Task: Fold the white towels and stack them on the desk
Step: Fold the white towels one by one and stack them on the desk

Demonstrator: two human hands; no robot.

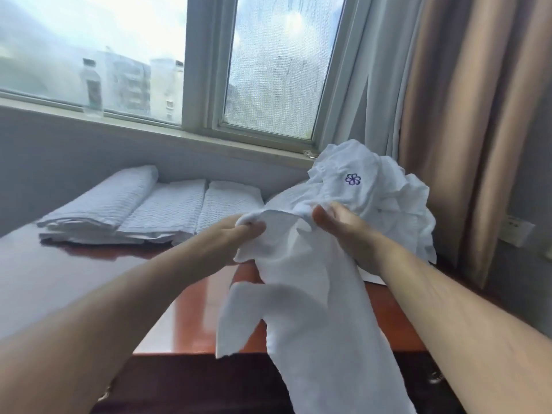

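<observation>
Above the red-brown desk (59, 279), two hands hold a white towel (301, 300) up by its top edge. The left hand (236, 234) pinches one bit of the edge, and the right hand (337, 225) pinches another bit close by. The rest of the towel hangs down past the front of the desk. Behind it sits a messy towel pile (388, 204) with a purple flower mark. Folded towels (149, 207) lie side by side near the wall.

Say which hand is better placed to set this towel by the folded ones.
Left, probably. The left hand grips the held towel on the side nearer the folded towels, far left on the desk; the right hand grips it beside the crumpled pile.
</observation>
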